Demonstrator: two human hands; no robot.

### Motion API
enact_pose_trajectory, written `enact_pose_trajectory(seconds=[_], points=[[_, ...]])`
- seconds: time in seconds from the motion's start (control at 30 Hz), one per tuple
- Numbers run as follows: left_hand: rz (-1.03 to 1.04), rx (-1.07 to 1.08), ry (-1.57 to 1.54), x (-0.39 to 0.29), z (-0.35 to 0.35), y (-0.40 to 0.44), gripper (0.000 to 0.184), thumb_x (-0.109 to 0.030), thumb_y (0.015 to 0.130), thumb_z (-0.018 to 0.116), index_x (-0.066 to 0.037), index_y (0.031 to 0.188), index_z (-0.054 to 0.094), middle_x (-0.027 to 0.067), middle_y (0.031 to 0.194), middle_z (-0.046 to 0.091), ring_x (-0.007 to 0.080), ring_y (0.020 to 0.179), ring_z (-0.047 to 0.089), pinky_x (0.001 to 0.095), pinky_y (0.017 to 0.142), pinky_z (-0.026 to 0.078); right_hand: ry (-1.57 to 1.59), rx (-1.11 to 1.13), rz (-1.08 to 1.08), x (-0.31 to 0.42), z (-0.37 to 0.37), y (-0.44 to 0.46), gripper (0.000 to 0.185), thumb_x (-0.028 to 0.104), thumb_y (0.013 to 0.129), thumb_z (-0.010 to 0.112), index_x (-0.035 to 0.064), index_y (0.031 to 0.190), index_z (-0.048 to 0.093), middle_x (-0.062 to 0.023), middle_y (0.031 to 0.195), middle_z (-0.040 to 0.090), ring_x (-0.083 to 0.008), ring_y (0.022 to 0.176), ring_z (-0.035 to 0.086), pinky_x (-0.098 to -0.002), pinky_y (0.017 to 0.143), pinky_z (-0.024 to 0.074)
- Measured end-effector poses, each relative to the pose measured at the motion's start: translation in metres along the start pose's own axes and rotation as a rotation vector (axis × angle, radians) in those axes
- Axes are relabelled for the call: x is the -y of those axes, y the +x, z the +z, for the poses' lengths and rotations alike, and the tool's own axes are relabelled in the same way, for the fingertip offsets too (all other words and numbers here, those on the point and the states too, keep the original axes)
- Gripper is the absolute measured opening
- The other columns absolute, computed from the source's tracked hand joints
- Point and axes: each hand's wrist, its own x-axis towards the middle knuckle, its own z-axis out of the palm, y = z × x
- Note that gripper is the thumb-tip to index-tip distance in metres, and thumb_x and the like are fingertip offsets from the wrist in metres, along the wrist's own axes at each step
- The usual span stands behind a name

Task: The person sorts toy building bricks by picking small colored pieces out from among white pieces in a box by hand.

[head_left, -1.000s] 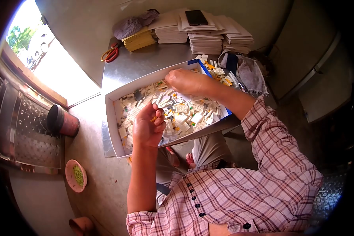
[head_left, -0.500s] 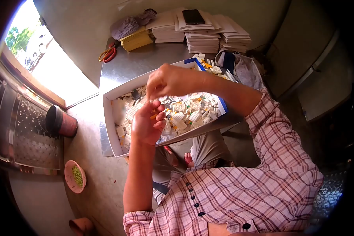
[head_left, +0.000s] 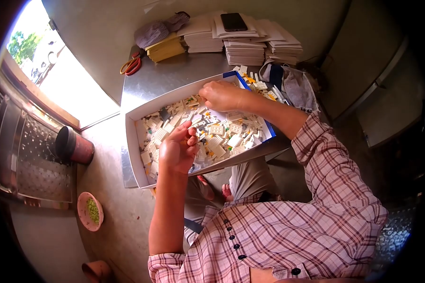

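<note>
Both hands over bricks, grasp unclear

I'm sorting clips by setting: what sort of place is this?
Probably a home room, perhaps a small workshop: a box of bricks lies on a metal table with paper stacks, and a bowl stands on the floor.

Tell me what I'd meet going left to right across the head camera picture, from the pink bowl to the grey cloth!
Pink bowl → red-handled tool → person's left hand → person's right hand → grey cloth.
</note>
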Motion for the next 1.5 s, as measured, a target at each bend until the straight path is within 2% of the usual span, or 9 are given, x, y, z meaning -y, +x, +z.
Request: enact_pose_trajectory(seconds=[0.23, 0.33, 0.37, 0.47, 0.57, 0.67, 1.1, 1.2, 1.5], points=[[0.044, -0.114, 0.067, 0.002, 0.021, -0.004, 0.034, -0.029, 0.098, 0.036, 0.000, 0.102, 0.054, 0.0105, 0.088, 0.062, 0.0147, 0.066, 0.054, 0.0217, 0.056, 0.045, 0.577, 0.126, -0.267, 0.049, -0.043, -0.013, 0.017, 0.016, 0.083, 0.061, -0.0008, 0.083, 0.062, -0.0136, 0.076, 0.062, -0.0248, 0.069, 0.060, -0.0351, 0.062, 0.0457], [-0.041, 0.070, 0.023, -0.003, 0.010, 0.001, 0.030, -0.028, 0.098, 0.038, -0.001, 0.098, 0.054, 0.0103, 0.085, 0.062, 0.0137, 0.062, 0.051, 0.0208, 0.053, 0.043, 0.515, 0.053, -0.306, 0.052, -0.049, -0.013, 0.018, 0.017, 0.086, 0.060, -0.0013, 0.084, 0.063, -0.0136, 0.074, 0.062, -0.0261, 0.068, 0.060, -0.0355, 0.063, 0.0460], [-0.031, -0.068, 0.083, -0.001, 0.012, 0.001, 0.025, -0.025, 0.097, 0.041, -0.004, 0.092, 0.053, 0.0076, 0.078, 0.059, 0.0114, 0.057, 0.045, 0.0194, 0.045, 0.036, 0.454, -0.017, -0.291, 0.042, -0.044, -0.008, 0.015, 0.016, 0.082, 0.062, 0.0009, 0.082, 0.064, -0.0124, 0.070, 0.062, -0.0266, 0.069, 0.060, -0.0362, 0.063, 0.0455], [-0.038, 0.094, 0.073, -0.003, 0.001, -0.003, 0.020, -0.023, 0.096, 0.044, -0.006, 0.088, 0.052, 0.0048, 0.072, 0.054, 0.0094, 0.054, 0.041, 0.0189, 0.040, 0.028, -0.049, 0.191, -0.028, 0.027, -0.067, -0.018, 0.010, 0.011, 0.076, 0.061, 0.0025, 0.076, 0.066, -0.0104, 0.068, 0.062, -0.0268, 0.070, 0.059, -0.0388, 0.063, 0.0440], [-0.025, 0.070, 0.089, -0.003, 0.007, -0.006, 0.018, -0.023, 0.095, 0.046, -0.007, 0.086, 0.051, 0.0023, 0.068, 0.049, 0.0081, 0.052, 0.038, 0.0190, 0.039, 0.025, -0.562, 0.255, -0.077, 0.003, -0.053, -0.036, 0.009, 0.010, 0.070, 0.059, 0.0052, 0.068, 0.066, -0.0075, 0.067, 0.063, -0.0258, 0.077, 0.058, -0.0403, 0.068, 0.0418], [-0.023, 0.049, 0.103, -0.001, 0.006, -0.004, 0.018, -0.023, 0.095, 0.046, -0.008, 0.085, 0.050, 0.0018, 0.068, 0.048, 0.0080, 0.052, 0.037, 0.0191, 0.039, 0.024, -0.697, 0.244, -0.132, -0.006, -0.038, -0.050, 0.010, 0.010, 0.069, 0.058, 0.0066, 0.064, 0.066, -0.0066, 0.068, 0.063, -0.0251, 0.085, 0.055, -0.0410, 0.078, 0.0384], [-0.019, 0.059, 0.117, 0.000, 0.001, -0.004, 0.019, -0.023, 0.095, 0.045, -0.008, 0.085, 0.049, 0.0016, 0.068, 0.048, 0.0071, 0.051, 0.037, 0.0179, 0.038, 0.024, -0.337, 0.121, -0.107, -0.022, -0.018, -0.050, 0.007, 0.008, 0.070, 0.060, 0.0035, 0.068, 0.064, -0.0099, 0.073, 0.062, -0.0272, 0.085, 0.053, -0.0414, 0.079, 0.0412], [-0.053, 0.082, 0.123, -0.001, 0.000, -0.004, 0.019, -0.024, 0.095, 0.046, -0.007, 0.086, 0.050, 0.0030, 0.070, 0.050, 0.0073, 0.051, 0.037, 0.0174, 0.038, 0.025, -0.160, -0.057, -0.156, -0.017, -0.021, -0.044, 0.007, 0.011, 0.071, 0.062, 0.0047, 0.072, 0.064, -0.0087, 0.074, 0.062, -0.0248, 0.083, 0.053, -0.0383, 0.076, 0.0433], [-0.145, 0.056, 0.151, -0.001, 0.014, -0.006, 0.034, -0.034, 0.097, 0.040, -0.003, 0.094, 0.053, 0.0078, 0.076, 0.058, 0.0079, 0.052, 0.039, 0.0168, 0.038, 0.027, 0.314, -0.022, -0.366, 0.045, -0.057, -0.038, 0.012, 0.015, 0.081, 0.062, 0.0038, 0.079, 0.062, -0.0090, 0.076, 0.061, -0.0265, 0.080, 0.057, -0.0371, 0.074, 0.0452]])
